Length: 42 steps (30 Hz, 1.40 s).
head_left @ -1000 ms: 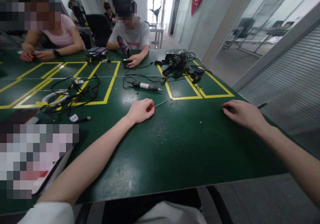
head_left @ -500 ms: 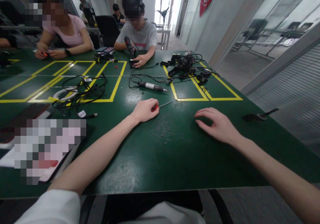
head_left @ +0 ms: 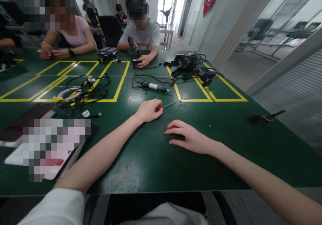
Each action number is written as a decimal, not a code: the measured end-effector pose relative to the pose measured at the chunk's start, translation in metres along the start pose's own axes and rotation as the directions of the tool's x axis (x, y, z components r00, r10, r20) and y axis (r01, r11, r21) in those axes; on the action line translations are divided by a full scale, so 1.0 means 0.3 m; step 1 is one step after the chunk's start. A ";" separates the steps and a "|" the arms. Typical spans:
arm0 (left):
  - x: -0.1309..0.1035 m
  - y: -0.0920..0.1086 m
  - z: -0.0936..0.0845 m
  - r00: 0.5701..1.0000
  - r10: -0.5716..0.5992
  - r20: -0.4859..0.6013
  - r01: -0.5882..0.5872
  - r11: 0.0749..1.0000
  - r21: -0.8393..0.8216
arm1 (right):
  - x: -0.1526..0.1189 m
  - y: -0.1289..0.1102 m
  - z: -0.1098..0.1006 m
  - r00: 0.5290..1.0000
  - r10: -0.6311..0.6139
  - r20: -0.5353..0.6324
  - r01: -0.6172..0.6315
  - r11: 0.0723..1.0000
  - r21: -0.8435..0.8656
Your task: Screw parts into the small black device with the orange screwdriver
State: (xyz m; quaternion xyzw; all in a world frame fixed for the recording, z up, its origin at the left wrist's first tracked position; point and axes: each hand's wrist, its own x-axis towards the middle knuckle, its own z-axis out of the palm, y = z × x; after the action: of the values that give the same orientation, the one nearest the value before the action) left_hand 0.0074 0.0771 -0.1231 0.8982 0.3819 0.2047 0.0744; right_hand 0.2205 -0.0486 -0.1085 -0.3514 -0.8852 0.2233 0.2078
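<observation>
My left hand (head_left: 151,111) rests on the green table (head_left: 141,164), its fingers closed round the red handle of a screwdriver (head_left: 169,105) whose thin metal shaft points right. Nearer to me and to the right, my right hand (head_left: 187,136) hovers low over the tabletop with its fingers and thumb apart and nothing between them. A tiny screw (head_left: 210,125) lies beyond the right hand; other small bits near its fingertips are mostly hidden. Beyond the left hand lies an electric screwdriver (head_left: 155,87) with a black and silver body and a cable.
Tangled black cables lie at the left (head_left: 88,89) and far right (head_left: 188,65) among yellow tape lines. A tablet (head_left: 75,154) and a phone (head_left: 30,121) are at the left. A black strap-like object (head_left: 264,118) is at the right. Two people work across the table.
My right hand has moved left, over the spot where small screws lay, close to my left hand. One screw now shows beyond it. The left hand still holds the screwdriver. The view shifted slightly.
</observation>
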 end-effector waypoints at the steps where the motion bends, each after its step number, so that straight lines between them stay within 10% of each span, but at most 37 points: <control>1: 0.000 -0.001 0.001 1.000 -0.001 0.001 0.001 1.000 -0.001 | 0.002 0.001 0.003 1.000 -0.008 -0.002 0.008 1.000 -0.001; 11: 0.000 0.002 0.000 1.000 -0.007 0.004 0.007 1.000 -0.009 | 0.026 -0.004 0.024 0.994 -0.105 -0.030 0.101 0.989 -0.110; 20: 0.000 -0.001 0.000 1.000 -0.019 0.012 0.020 1.000 -0.003 | -0.078 0.122 -0.088 0.985 0.095 -0.144 -0.119 0.978 -0.169; 27: 0.001 -0.001 0.000 1.000 -0.021 0.015 0.021 1.000 -0.011 | -0.302 0.350 -0.337 0.804 0.474 -0.359 -0.581 0.754 -0.306; 33: 0.001 -0.002 0.002 1.000 -0.015 0.014 0.015 1.000 -0.016 | -0.414 0.377 -0.437 0.580 0.707 -0.404 -0.800 0.401 -0.447; 42: 0.000 -0.002 0.001 1.000 -0.004 -0.002 0.004 1.000 -0.011 | -0.428 0.339 -0.411 0.551 0.690 -0.470 -0.794 0.258 -0.551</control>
State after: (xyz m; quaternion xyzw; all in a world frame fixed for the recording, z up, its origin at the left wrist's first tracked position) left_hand 0.0073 0.0775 -0.1235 0.8967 0.3828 0.2074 0.0795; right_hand 0.4246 -0.0431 -0.0903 -0.7886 -0.6075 -0.0929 -0.0180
